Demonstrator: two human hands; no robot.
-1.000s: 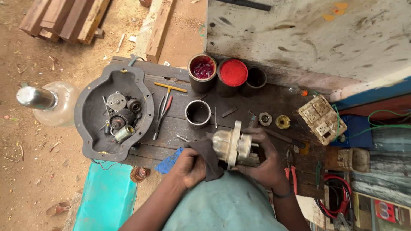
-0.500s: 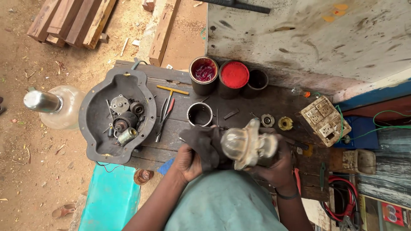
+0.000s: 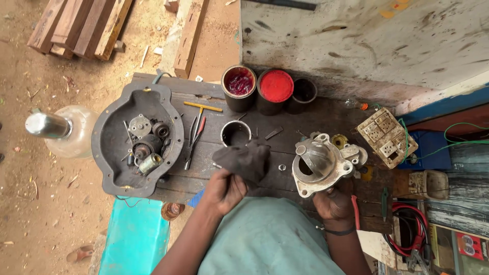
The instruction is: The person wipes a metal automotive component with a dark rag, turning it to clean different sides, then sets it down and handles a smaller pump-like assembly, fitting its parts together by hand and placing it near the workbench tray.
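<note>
My left hand grips a dark, dirty rag and holds it up over the wooden bench. My right hand holds a pale cast-metal motor housing from below, its open round end turned up toward me. The rag and the housing are apart, a hand's width between them. A small washer lies on the bench between the two.
A dark metal tray with small motor parts sits at the left. A steel ring sleeve, pliers, a yellow T-handle tool, three cans, a socket block and red cables crowd the bench. A teal stool stands below.
The rag was pressed against the housing before; now my left hand has pulled the rag away to the left, and my right hand has turned the housing open end up and shifted it right.
</note>
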